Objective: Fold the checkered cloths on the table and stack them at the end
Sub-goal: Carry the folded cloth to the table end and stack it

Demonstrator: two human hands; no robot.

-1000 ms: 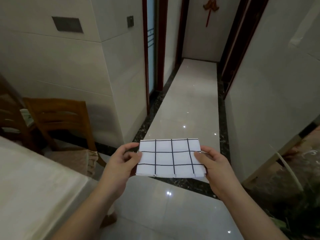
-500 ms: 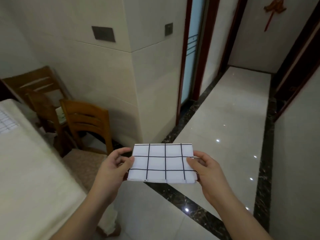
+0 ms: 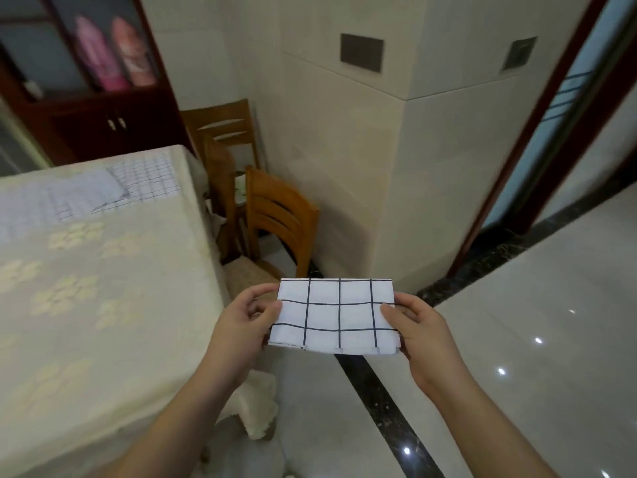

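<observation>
While I stand right of the table [image 3: 103,305], my left hand [image 3: 241,326] and right hand [image 3: 418,331] pinch the folded checkered cloth [image 3: 336,315] by its ends, off the table's edge.

Indoor light soft and dim, warm cast; small bright glints of ceiling lamps on the glossy floor [image 3: 537,339] at right, pale blue daylight through the glass door [image 3: 565,108]. Motion blur smears the cabinet [image 3: 103,108] at upper left and the far cloths [image 3: 113,188] on the table [image 3: 103,305]; the folded cloth [image 3: 336,315] held at centre is sharpest. Wide-angle bend bows the wall edges and door frame toward the borders; shadows faint, deepest under the chairs [image 3: 275,215].
</observation>
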